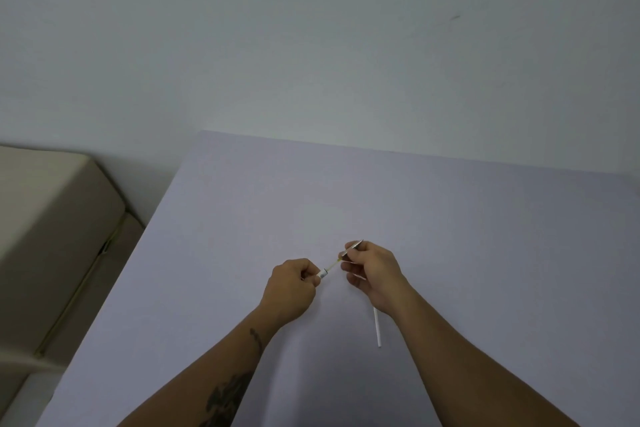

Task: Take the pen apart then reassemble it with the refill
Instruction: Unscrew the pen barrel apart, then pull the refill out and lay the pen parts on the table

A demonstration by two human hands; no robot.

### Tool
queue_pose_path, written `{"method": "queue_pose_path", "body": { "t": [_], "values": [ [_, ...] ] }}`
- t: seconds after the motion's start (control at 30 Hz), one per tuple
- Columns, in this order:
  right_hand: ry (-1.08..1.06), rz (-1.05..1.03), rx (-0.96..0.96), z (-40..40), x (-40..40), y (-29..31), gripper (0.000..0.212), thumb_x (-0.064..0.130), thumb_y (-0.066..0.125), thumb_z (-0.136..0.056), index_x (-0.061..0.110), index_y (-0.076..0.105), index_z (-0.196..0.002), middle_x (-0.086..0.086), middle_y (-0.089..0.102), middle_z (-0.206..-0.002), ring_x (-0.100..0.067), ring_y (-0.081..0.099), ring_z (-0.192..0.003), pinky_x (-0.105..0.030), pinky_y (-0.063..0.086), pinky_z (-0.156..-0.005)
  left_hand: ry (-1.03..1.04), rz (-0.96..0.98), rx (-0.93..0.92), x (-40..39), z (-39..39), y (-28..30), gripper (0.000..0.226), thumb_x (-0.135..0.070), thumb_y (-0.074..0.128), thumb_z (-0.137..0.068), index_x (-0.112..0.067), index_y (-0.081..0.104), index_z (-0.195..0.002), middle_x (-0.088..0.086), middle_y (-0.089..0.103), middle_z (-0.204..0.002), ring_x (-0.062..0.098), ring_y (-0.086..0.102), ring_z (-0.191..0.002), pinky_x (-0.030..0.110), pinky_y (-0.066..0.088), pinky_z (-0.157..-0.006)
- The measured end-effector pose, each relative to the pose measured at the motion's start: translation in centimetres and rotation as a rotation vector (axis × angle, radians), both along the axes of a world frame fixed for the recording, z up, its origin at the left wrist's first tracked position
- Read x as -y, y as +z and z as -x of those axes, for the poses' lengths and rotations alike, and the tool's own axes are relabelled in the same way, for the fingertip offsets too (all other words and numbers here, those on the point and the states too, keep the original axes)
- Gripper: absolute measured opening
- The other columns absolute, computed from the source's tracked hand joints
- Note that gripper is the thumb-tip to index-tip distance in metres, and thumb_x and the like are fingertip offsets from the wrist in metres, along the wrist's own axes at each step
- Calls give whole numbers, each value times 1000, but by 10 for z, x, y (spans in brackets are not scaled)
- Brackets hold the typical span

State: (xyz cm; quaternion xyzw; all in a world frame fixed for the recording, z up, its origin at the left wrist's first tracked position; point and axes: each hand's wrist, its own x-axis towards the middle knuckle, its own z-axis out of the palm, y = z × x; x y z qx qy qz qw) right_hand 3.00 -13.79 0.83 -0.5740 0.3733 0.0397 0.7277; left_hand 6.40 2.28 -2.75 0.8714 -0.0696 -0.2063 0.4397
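My left hand [292,284] is closed around the white pen barrel [322,274], whose open end pokes out toward the right. A thin yellowish refill [334,264] bridges the gap from that end to my right hand [372,269]. My right hand pinches the silver pen tip [355,245], which juts up and to the right from the fingers. A white tube [377,328] lies on the table under my right wrist; most of its upper end is hidden by the hand. Both hands hover just above the table middle.
The work surface is a pale lilac table [450,218] against a plain wall. A beige cushioned seat [52,218] stands off the table's left edge.
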Motion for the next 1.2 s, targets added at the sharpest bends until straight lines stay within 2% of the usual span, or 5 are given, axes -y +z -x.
{"method": "queue_pose_path", "body": {
  "t": [0.3, 0.5, 0.87, 1.03, 1.2],
  "values": [
    [-22, 222, -70, -29, 14, -19, 18, 1, 60, -88, 7, 72, -76, -8, 66, -69, -15, 55, -55, -25, 48, -54, 91, -21, -53, -16, -5, -18, 5, -19, 63, -89, -17, 66, -85, 5, 68, -85, 19, 59, -71, 33, 53, -71],
    [-42, -42, -70, -41, 1, -41, 11, 6, 64, -89, 6, 71, -80, -8, 71, -72, -15, 65, -59, -26, 54, -53, 90, -78, -76, -26, -10, -27, 11, -16, 60, -89, -21, 63, -79, 1, 65, -80, 15, 55, -66, 32, 51, -68],
    [325, 271, -41, -47, -3, -40, 17, 6, 53, -93, 7, 68, -86, -14, 72, -81, -17, 74, -66, -27, 57, -55, -25, -35, -105, -26, -10, -31, 10, -19, 62, -88, -29, 65, -90, -1, 68, -85, 14, 61, -74, 25, 50, -67],
    [470, 307, -83, -46, -5, -36, 14, 9, 58, -91, 1, 70, -93, -13, 77, -85, -18, 76, -70, -29, 58, -60, -67, 14, -107, -20, -10, -27, 22, -15, 57, -91, -32, 66, -101, 2, 69, -85, 24, 68, -80, 38, 58, -78],
    [258, 136, -58, -49, 3, -36, 12, 16, 61, -92, 9, 71, -89, -9, 79, -87, -16, 75, -73, -28, 56, -57, -65, 11, -115, -25, -10, -28, 31, -13, 53, -91, -43, 61, -90, 4, 67, -86, 26, 68, -82, 41, 57, -80]
  ]
}}
